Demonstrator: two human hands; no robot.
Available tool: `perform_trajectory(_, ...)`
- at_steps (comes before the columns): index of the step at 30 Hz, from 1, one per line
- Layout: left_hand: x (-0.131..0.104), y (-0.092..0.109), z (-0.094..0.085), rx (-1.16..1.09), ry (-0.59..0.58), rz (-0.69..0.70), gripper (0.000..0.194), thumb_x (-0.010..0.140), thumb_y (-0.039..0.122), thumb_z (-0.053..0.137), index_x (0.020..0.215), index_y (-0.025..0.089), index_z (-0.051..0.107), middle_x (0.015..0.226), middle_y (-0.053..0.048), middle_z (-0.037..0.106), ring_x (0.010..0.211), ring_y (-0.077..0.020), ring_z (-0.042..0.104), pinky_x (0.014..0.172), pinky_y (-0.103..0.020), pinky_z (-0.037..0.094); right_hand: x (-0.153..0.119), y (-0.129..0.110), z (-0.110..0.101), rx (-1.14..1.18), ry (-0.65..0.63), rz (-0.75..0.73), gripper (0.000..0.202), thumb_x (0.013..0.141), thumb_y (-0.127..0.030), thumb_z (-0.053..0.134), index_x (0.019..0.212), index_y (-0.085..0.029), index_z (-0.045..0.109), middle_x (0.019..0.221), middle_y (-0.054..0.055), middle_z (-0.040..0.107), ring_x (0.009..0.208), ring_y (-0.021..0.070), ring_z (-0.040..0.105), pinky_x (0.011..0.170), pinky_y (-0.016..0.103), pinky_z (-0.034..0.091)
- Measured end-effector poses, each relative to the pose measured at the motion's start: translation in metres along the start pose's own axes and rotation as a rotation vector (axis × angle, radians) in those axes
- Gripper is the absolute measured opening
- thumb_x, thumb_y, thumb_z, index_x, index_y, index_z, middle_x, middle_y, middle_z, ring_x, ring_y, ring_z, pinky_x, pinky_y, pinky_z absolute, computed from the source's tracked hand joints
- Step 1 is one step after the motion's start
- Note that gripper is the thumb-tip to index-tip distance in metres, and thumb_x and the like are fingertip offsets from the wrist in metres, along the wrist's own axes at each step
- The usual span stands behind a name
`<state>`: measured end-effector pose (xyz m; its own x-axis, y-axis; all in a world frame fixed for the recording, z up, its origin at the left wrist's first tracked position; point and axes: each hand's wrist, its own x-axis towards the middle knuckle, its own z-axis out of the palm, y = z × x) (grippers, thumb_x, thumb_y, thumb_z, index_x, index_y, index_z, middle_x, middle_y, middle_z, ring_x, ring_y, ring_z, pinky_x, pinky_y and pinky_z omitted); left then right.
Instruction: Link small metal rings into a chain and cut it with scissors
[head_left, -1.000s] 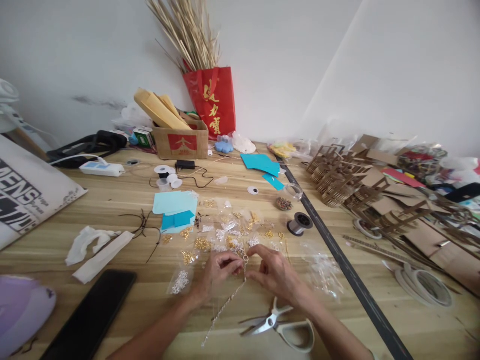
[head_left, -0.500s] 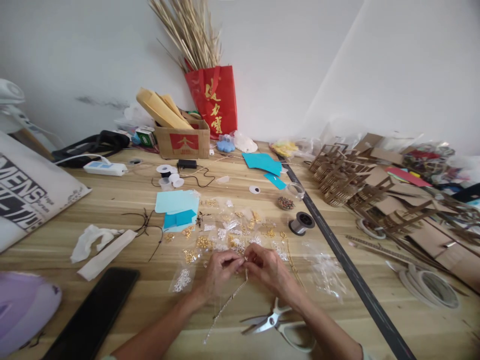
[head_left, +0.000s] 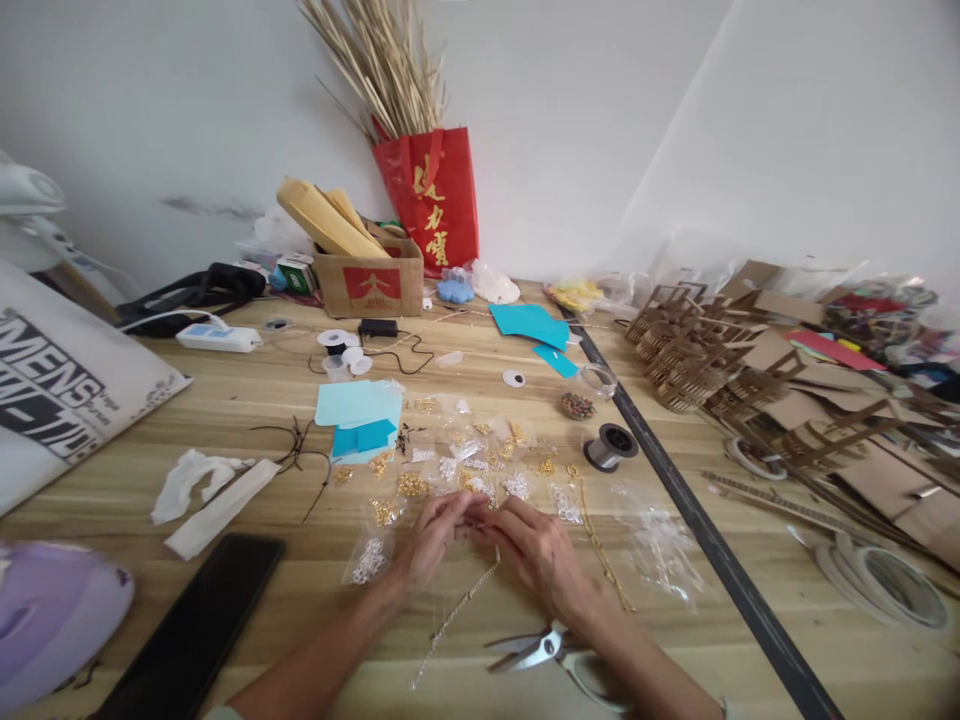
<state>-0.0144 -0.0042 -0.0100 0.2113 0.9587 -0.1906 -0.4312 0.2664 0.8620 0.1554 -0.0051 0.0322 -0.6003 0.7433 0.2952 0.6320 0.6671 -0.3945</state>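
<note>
My left hand point(head_left: 435, 532) and my right hand point(head_left: 536, 545) meet at the fingertips above the middle of the table, fingers closed in a pinch. A thin silver chain point(head_left: 459, 608) hangs from under my right fingers and trails down toward the front edge. What sits between the left fingertips is hidden. Scissors point(head_left: 541, 650) with pale handles lie with blades apart, partly under my right forearm. Just beyond the hands are small clear bags of gold findings point(head_left: 412, 485) and silver findings point(head_left: 367, 562). To the right lies a gold chain point(head_left: 594, 530).
A wire spool point(head_left: 611, 447) and a dish of beads point(head_left: 577, 405) stand right of the bags. Blue cards point(head_left: 360, 415) lie behind left. A black phone point(head_left: 191, 625) is near my left forearm. Brown wooden chair-like models point(head_left: 675, 350) crowd the right side.
My right hand has turned over the left fingertips, its back now more toward the camera, covering the pinch. The chain still hangs below. The view has shifted slightly.
</note>
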Motion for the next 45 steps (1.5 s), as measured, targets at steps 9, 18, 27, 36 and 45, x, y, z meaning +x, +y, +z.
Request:
perform_trajectory(9,-0.003,0.000,0.001,0.043,-0.060,-0.042,0.042,0.080,0.049,0.062,0.098,0.012,0.071,0.096,-0.011,0.072,0.092,-0.0249,0.064,0.082,-0.036,0.049,0.001,-0.009,-0.004,-0.159,-0.147,-0.098,0.014,0.093,-0.014,0.048,0.100,-0.015,0.060,0.096,0.009,0.064,0.087,0.0204,0.063,0.067,0.027,0.051)
perform_trajectory(18,-0.003,0.003,0.002,0.050,-0.068,-0.061,0.046,0.078,0.050,0.063,0.097,0.010,0.070,0.092,-0.014,0.072,0.085,-0.0244,0.066,0.071,-0.033,0.051,0.004,-0.015,-0.020,-0.124,-0.173,-0.183,0.024,0.092,-0.015,0.051,0.115,-0.020,0.057,0.111,0.009,0.063,0.097,0.0213,0.063,0.074,0.029,0.052)
perform_trajectory(27,-0.002,0.008,0.003,-0.021,-0.044,-0.099,0.054,0.073,0.057,0.064,0.094,0.008,0.070,0.089,-0.016,0.072,0.078,-0.0238,0.067,0.062,-0.030,0.050,0.000,-0.009,-0.021,-0.258,-0.165,-0.159,0.017,0.092,-0.009,0.046,0.100,-0.018,0.059,0.082,0.004,0.061,0.069,0.0163,0.061,0.052,0.023,0.041)
perform_trajectory(36,-0.002,0.003,-0.001,-0.036,-0.087,-0.099,0.051,0.078,0.054,0.060,0.101,0.010,0.069,0.100,-0.017,0.070,0.087,-0.0260,0.067,0.064,-0.030,0.051,0.002,-0.016,-0.015,-0.232,-0.116,-0.128,0.018,0.093,-0.020,0.051,0.110,-0.022,0.057,0.089,0.006,0.063,0.076,0.0194,0.061,0.055,0.025,0.042)
perform_trajectory(45,-0.004,0.003,0.000,-0.052,-0.095,-0.092,0.046,0.078,0.049,0.063,0.101,0.010,0.069,0.104,-0.017,0.069,0.087,-0.0264,0.066,0.064,-0.031,0.052,-0.004,-0.001,0.000,-0.141,-0.074,-0.059,0.016,0.093,-0.015,0.045,0.097,-0.019,0.060,0.083,0.004,0.061,0.066,0.0152,0.057,0.052,0.023,0.037)
